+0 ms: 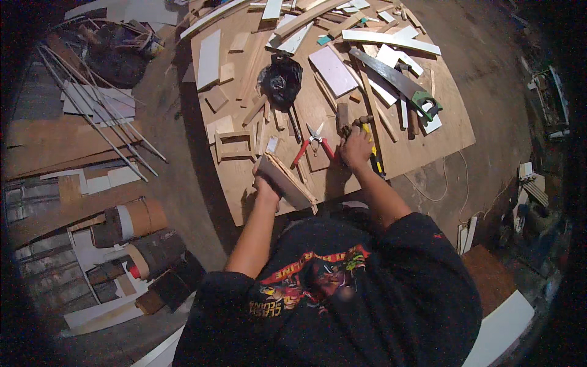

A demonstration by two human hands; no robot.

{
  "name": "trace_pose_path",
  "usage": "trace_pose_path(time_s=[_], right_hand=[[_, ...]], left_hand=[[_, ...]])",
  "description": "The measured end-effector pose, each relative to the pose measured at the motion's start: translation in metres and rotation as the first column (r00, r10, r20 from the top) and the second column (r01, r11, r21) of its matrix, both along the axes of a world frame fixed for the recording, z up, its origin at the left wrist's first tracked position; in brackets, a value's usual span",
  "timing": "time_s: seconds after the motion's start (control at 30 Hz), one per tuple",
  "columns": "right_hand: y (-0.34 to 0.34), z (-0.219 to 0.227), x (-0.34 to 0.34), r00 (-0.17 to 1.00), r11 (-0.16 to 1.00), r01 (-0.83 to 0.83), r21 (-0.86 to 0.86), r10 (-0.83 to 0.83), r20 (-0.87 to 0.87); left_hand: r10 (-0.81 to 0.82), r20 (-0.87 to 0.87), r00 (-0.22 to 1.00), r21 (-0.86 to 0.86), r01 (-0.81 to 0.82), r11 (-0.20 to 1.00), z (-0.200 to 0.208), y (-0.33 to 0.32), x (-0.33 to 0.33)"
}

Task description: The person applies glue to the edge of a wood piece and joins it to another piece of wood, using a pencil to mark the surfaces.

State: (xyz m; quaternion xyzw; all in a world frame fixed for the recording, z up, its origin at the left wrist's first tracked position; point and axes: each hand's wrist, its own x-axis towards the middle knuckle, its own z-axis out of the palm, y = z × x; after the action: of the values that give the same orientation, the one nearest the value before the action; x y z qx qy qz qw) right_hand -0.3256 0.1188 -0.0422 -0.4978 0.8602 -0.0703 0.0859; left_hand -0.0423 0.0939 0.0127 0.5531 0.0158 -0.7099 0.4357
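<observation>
My left hand (267,185) grips a flat wooden piece (292,183) with layered edges, tilted above the table's front edge. My right hand (356,148) is at the front middle of the table, fingers curled down over something dark that I cannot make out. Right beside it lies a hammer (377,164) with a yellow and black handle, partly covered by the hand. A brown wooden block (342,115) sits just beyond the fingers. Between my hands rest red-handled snips (315,142) with the blades spread.
The plywood table (433,153) carries a green-handled handsaw (397,78), a black plastic bag (282,81), a small wooden frame (235,145), a pale panel (333,71) and many offcuts. On the floor at left are boards and long thin rods (101,110); a cord (443,194) trails at right.
</observation>
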Motion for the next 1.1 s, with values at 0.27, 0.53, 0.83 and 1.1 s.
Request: trace_pose_path(time_s=[0.27, 0.53, 0.83, 1.1], right_hand=[[-0.004, -0.008, -0.039, 0.927, 0.984, -0.018, 0.176, -0.049, 0.371], [-0.012, -0.044, -0.030, 0.908, 0.995, -0.053, 0.083, 0.014, 0.418], [0.025, 0.052, -0.040, -0.137, 0.965, 0.176, 0.193, -0.170, 0.976], [0.034, 0.131, 0.008, -0.052, 0.975, -0.214, -0.063, 0.053, 0.997]], left_hand=[[-0.018, 0.151, 0.988, 0.190, -0.011, 0.982, -0.037, -0.004, -0.017], [-0.017, 0.087, 0.996, 0.101, 0.008, 0.995, -0.060, 0.016, -0.014], [-0.186, -0.090, 0.978, 0.072, 0.193, 0.979, -0.022, 0.041, -0.017], [-0.737, -0.104, 0.668, -0.070, 0.734, 0.676, -0.023, 0.053, -0.015]])
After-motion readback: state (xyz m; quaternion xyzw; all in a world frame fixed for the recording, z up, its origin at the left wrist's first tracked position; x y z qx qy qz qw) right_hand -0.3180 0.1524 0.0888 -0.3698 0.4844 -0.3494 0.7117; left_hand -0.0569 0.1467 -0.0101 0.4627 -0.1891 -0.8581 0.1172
